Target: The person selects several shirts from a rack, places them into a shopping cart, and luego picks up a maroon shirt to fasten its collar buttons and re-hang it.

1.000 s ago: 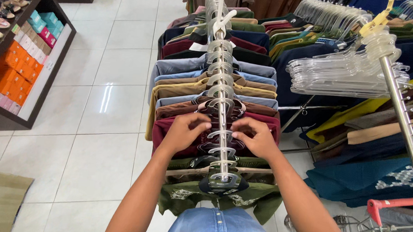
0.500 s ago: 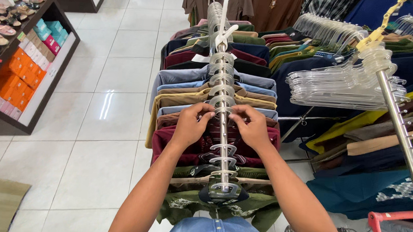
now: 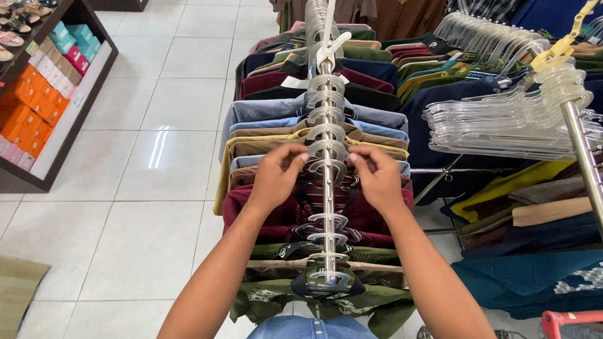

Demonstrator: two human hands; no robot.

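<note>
This was a clothes shop: shirts (image 3: pixel 318 125) hung packed on a sloping rail (image 3: pixel 326 192), spare clear hangers (image 3: pixel 514 120) crowded another, and shelves (image 3: pixel 34 97) held shoes and boxes.

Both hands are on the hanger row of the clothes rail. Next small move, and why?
Probably slide the clear hanger pinched between the left hand and right hand down the slanted rail, toward the maroon shirts. Both hands' fingertips meet at that hanger's hook, and a stretch of rail shows just below it.

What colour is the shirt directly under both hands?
Dark maroon shirt, under the left hand and right hand; head view.
</note>
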